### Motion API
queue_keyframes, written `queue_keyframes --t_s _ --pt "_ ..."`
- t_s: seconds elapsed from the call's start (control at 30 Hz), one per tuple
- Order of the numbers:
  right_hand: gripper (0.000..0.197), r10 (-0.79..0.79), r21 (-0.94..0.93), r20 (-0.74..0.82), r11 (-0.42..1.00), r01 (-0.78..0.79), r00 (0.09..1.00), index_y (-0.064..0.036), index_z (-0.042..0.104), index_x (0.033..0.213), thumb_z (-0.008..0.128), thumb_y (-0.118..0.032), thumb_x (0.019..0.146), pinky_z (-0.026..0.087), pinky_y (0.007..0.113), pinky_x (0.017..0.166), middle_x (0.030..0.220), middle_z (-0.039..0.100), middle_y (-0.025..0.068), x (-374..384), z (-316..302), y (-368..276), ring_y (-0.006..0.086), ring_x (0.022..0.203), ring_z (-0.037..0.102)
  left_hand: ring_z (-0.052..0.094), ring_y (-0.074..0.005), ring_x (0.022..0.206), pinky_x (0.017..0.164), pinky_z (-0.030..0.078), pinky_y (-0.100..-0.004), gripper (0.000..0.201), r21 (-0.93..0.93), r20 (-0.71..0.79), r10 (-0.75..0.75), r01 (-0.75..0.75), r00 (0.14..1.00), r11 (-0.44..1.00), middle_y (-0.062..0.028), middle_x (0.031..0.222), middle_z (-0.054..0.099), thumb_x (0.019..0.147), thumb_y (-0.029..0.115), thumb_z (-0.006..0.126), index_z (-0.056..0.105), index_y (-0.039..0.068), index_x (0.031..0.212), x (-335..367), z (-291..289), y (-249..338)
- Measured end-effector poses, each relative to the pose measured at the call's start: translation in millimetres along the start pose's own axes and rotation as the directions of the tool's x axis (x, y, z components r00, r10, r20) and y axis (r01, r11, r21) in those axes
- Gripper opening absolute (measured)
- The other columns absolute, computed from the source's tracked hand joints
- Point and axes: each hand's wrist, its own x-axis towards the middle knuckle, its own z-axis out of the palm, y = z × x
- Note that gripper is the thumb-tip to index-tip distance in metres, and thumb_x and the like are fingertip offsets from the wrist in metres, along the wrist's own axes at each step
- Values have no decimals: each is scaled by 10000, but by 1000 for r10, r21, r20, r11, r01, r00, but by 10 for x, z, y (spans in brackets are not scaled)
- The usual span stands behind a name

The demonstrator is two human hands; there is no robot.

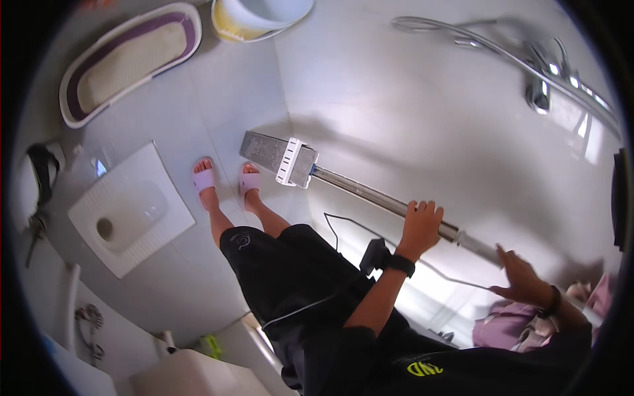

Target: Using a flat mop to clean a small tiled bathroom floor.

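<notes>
A flat mop (360,190) slants across the middle of the head view, its metal pole running down to the right. At its upper-left end is a grey pad (263,149), with a white slotted plastic piece (290,162) around it. My left hand (423,228) is closed round the middle of the pole. Farther along toward the handle end, my right hand (524,278) lies loosely over the pole, with its thumb and fingers on either side. The mop head is beside my feet in pink slippers (204,178), near the wall.
A squat toilet (173,191) is set in the floor at left. Beyond it lies a white and purple folding basin (125,63), with a bucket (261,20) nearby. A shower hose and tap (540,92) are on the right wall. Pinkish cloths (505,325) lie at lower right.
</notes>
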Motion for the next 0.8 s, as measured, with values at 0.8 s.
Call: queue_keyframes --t_s 0.8 --pt "386 -468 794 464 596 -119 752 -73 366 1129 575 -145 813 486 269 587 909 489 63 852 -165 -357 131 703 541 379 -224 1081 841 353 -393 629 -855 492 -829 -30 266 -518 -100 1177 347 789 264 555 167 119 1262 -303 -658 175"
